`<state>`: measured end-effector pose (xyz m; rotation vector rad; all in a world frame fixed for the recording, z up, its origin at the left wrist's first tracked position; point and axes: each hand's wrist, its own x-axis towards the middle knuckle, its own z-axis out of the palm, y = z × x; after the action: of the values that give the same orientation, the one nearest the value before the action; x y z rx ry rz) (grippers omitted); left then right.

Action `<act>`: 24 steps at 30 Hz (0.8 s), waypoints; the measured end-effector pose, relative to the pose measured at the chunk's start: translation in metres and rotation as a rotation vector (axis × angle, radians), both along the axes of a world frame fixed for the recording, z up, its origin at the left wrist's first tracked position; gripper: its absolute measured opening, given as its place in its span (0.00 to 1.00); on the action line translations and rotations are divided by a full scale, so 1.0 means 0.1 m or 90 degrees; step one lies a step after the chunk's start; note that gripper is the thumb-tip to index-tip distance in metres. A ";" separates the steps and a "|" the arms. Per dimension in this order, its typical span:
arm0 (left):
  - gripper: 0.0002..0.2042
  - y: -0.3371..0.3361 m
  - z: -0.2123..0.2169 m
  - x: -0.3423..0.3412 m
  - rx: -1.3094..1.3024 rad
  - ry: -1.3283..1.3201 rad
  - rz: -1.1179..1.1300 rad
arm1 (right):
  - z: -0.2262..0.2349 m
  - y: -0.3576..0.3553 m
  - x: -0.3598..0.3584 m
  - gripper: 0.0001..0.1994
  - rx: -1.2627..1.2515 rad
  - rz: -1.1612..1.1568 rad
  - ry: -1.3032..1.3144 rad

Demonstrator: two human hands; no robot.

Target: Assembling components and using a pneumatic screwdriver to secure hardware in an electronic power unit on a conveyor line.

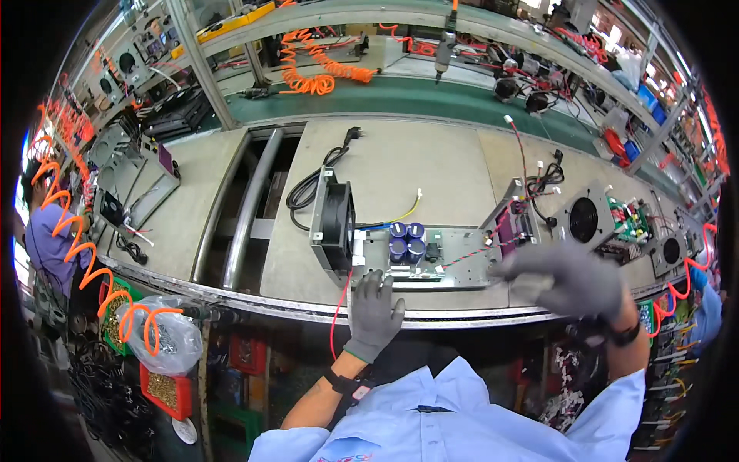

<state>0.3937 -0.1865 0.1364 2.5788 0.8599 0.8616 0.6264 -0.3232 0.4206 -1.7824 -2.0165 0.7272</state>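
Note:
My left hand (374,314), in a grey glove, rests at the near left edge of a metal chassis (462,277), fingers stretched out and thumb apart. Just beyond it a black cooling fan (336,225) stands upright in a bracket at the chassis's left end. Several dark blue capacitors (406,242) rise from a circuit board in the middle. My right hand (570,281), also gloved, is smeared by motion over the chassis's right end, close to the purple-faced end panel (508,227). Whether its fingers hold anything does not show.
A coiled black power cord (306,189) lies behind the fan. Other part-built chassis (586,217) stand right and left (146,181). Metal rollers (252,208) show in a gap. An electric screwdriver (445,50) hangs overhead; an orange coiled hose (85,258) crosses the left. Co-workers stand at both sides.

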 end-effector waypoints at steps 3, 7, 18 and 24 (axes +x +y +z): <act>0.23 0.02 -0.06 0.05 0.020 0.012 0.004 | 0.39 0.59 0.29 0.16 0.107 -0.135 0.013; 0.22 0.05 -0.11 0.07 -0.022 0.008 -0.001 | 0.43 1.69 1.27 0.22 0.151 -0.102 -0.133; 0.18 0.11 -0.05 0.04 0.002 -0.038 0.000 | -0.11 3.92 2.56 0.33 0.056 -0.491 -0.165; 0.18 0.08 -0.06 0.09 -0.037 -0.036 0.010 | -0.84 4.53 3.20 0.26 0.311 -0.563 0.060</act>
<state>0.4023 -0.1784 0.1300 2.4886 0.8772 0.8971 0.9461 0.1301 0.3371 -1.9828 -1.0114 0.0299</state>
